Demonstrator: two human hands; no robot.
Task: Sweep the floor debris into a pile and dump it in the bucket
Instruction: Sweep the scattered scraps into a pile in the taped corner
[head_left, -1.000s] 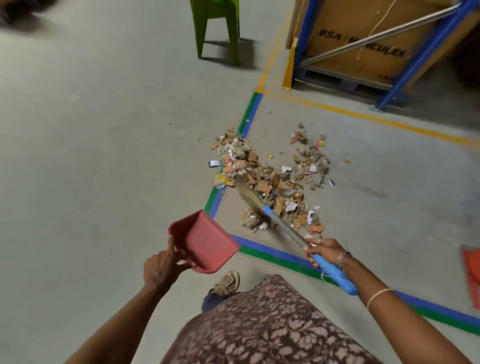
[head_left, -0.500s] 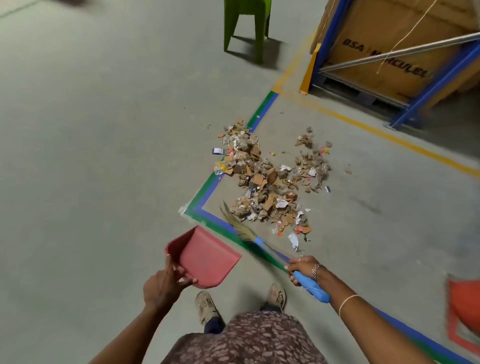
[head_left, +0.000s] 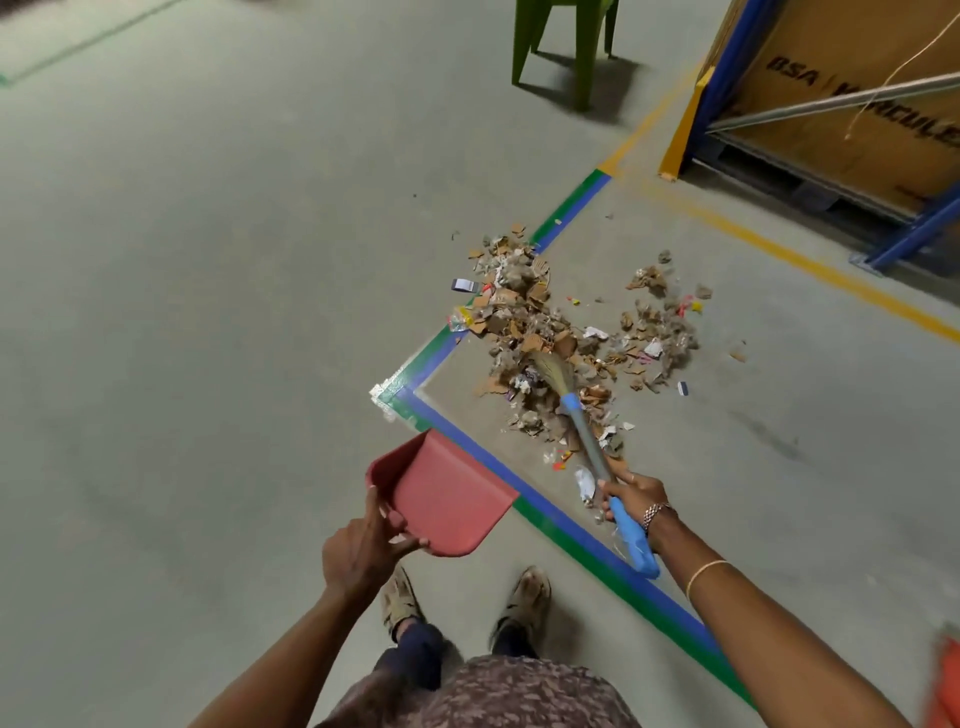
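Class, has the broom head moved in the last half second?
Yes: the broom head has swung away from the tape corner, rightward into the debris.

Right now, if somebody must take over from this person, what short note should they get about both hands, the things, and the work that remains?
Left hand: holds the red dustpan by its rear edge, beside the floor tape, away from the debris.
Right hand: grips the broom; the bristles lie in the debris.
Debris pile: mostly gathered at the tape corner, with a looser patch to its right.
Done: a rough pile.
Left: pull in the loose patch, sweep all into the dustpan, dump it in the bucket. I cannot identify the bucket; the orange thing at the right edge is too blurred.
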